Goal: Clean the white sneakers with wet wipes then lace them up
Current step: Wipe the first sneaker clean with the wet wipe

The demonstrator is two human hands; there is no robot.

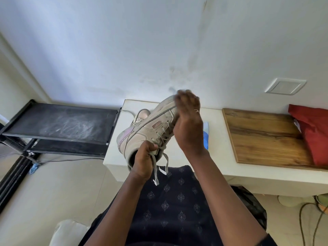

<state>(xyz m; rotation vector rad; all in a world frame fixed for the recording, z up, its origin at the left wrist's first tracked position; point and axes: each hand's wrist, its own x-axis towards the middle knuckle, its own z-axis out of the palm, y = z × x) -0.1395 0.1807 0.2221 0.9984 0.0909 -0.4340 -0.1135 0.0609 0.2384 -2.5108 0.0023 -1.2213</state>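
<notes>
I hold an off-white sneaker (142, 132) up above the white table (220, 167), toe pointing away and up. My left hand (144, 160) grips its heel opening and tongue, with the loose laces (160, 167) dangling below. My right hand (189, 121) lies over the toe and far side of the shoe; it is blurred, and a pale wipe (174, 99) seems to show at its fingertips. The second sneaker (141, 114) rests on the table behind the held one, mostly hidden. A blue and white wipes pack (205, 135) lies on the table, partly behind my right hand.
A wooden board (262, 135) lies on the table's right part with a red cloth (312, 134) on it. A black mesh rack (60, 125) stands left of the table. Cables (308, 217) run over the floor at lower right. The wall is close behind.
</notes>
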